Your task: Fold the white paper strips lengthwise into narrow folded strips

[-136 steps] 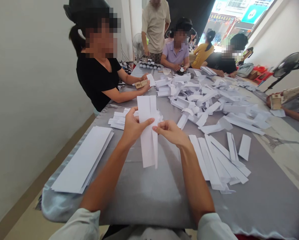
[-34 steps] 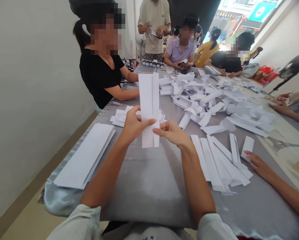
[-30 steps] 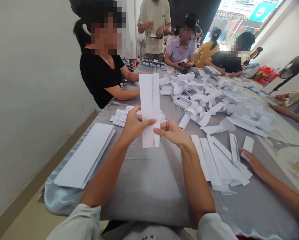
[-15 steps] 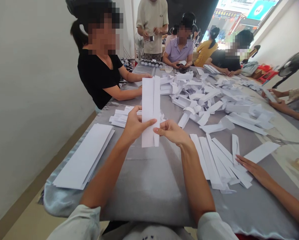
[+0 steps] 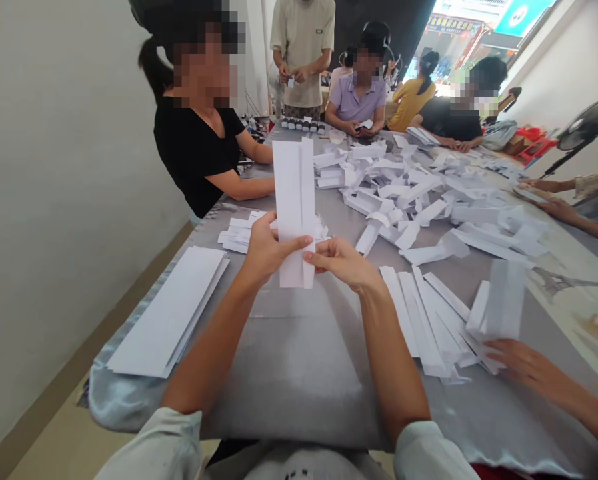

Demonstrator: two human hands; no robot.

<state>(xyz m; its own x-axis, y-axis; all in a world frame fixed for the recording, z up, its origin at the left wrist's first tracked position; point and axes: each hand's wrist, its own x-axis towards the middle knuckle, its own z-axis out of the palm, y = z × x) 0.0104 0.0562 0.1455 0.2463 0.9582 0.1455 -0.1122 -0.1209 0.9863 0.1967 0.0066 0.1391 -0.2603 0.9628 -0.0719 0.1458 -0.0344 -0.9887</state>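
A white folded paper strip [image 5: 289,190] is held upright above the table, a lengthwise crease running down its right part. My left hand [image 5: 269,252] grips its lower left side, thumb across the front and fingers behind. My right hand [image 5: 339,262] pinches the lower right edge between thumb and fingers. Left of my left forearm lies a stack of long white paper sheets [image 5: 169,310]. Smaller folded papers [image 5: 236,233] lie partly hidden behind my left hand. Several narrow folded strips [image 5: 423,320] rest to the right of my right forearm.
A large pile of folded white papers [image 5: 403,187] spreads across the grey tablecloth [image 5: 309,360]. At the right, a co-worker's hand [image 5: 523,363] is by a blurred paper [image 5: 503,300]. Other people sit or stand around the far side. A black fan [image 5: 589,123] stands at the right.
The paper strip in my hands has shifted slightly left and tilts a little. The co-worker's hand at the right has moved right, and a paper there now stands raised.
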